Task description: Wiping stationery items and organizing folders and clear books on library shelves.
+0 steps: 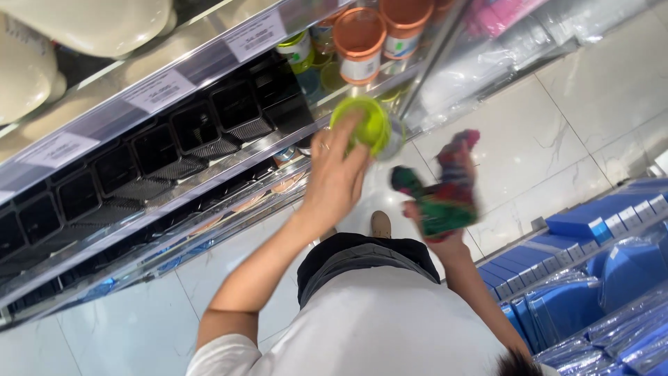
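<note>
Two hands, one jar at the shelf edge

The left hand wraps its fingers over a green-lidded jar at the shelf front edge; it looks light, rigid and smooth, best gripped around the lid rim. The right hand clutches a soft multicoloured cloth. Copper-lidded jars stand beside; their contents cannot be told.

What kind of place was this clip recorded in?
Most likely a shop aisle selling household goods. Metal shelves carry paper price tags on their front edges, with rows of identical black trays and copper-lidded jars. Stacks of blue packaged items fill the opposite side.
</note>
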